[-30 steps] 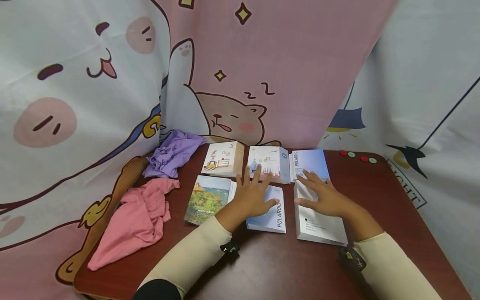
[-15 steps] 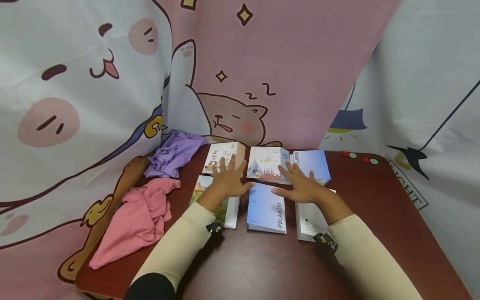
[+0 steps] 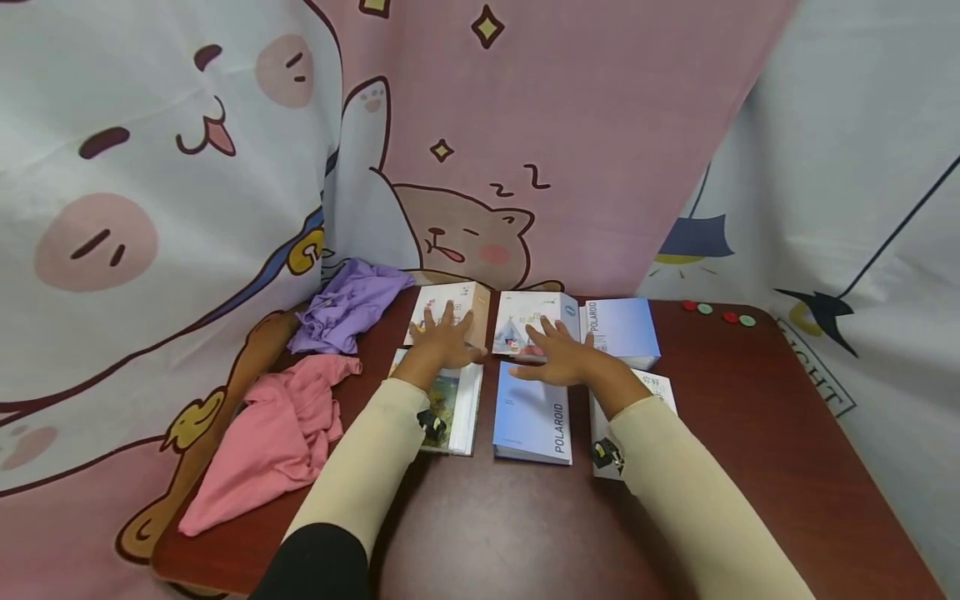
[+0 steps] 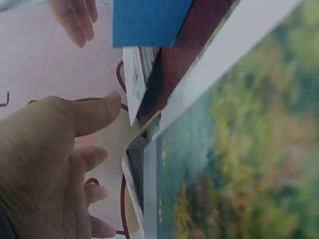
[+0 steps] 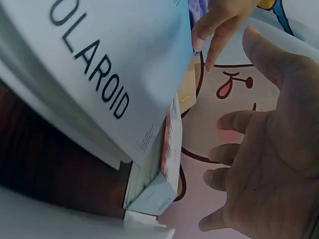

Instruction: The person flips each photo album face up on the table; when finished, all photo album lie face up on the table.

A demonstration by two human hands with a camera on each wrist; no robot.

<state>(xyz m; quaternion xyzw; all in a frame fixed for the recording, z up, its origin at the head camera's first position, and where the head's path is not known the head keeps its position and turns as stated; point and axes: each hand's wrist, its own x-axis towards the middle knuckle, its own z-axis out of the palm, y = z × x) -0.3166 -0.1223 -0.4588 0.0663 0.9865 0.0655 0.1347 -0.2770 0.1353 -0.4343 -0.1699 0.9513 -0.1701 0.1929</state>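
on the brown table (image 3: 750, 433), the blue polaroid book (image 3: 532, 414) lies flat nearest the person, and everything else is placed from it. just to its left lies the landscape photo album (image 3: 455, 407), partly under the left sleeve; just to its right a white book (image 3: 660, 387) shows under the right sleeve. beyond the blue polaroid book's far edge the right hand (image 3: 561, 358) lies with fingers spread and straight on the castle-cover book (image 3: 525, 321), gripping nothing. beyond and to the left, the left hand (image 3: 444, 340) rests with fingers spread flat on the cream book (image 3: 459, 302), also holding nothing. beyond and to the right of the blue polaroid book a second, pale blue polaroid book (image 3: 626, 327) sits beside the castle-cover book. well to the left lie a pink cloth (image 3: 270, 437) and, farther back, a purple cloth (image 3: 345, 304). far to the right, four small round discs (image 3: 716, 313) sit near the table's back edge.
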